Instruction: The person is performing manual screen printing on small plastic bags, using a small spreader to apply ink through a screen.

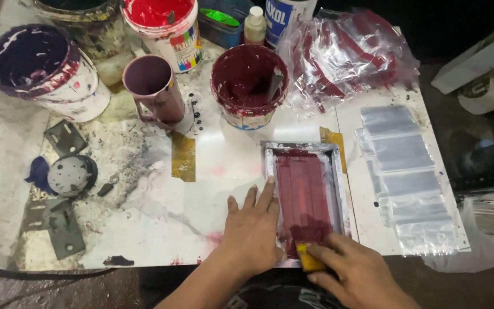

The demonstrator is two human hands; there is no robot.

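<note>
Left hand (253,232): lies flat on the surface (161,223) at its near edge, fingers spread, fingertips touching the left rail of the printing frame (306,194); its grip holds nothing.
Right hand (355,273): at the near edge, its grip pinching a yellow squeegee (309,260) between thumb and fingers.
Yellow squeegee: its blade sits on the near end of the frame's mesh, in the dark red ink.
Printing frame: small metal-edged rectangle, mesh coated maroon, lying flat near the near edge, right of centre.
Clear bags (410,177): an overlapping row along the right edge, just beside the frame.
Printed bags (344,54): a heap with red stripes at the far right corner.
Maroon ink tub (249,86): open, behind the frame, a stirring stick standing in it.
Mug (154,88): pinkish, left of the maroon tub.
Red ink tub (164,26): at the far edge.
Purple ink tub (41,71): at the far left corner.
</note>
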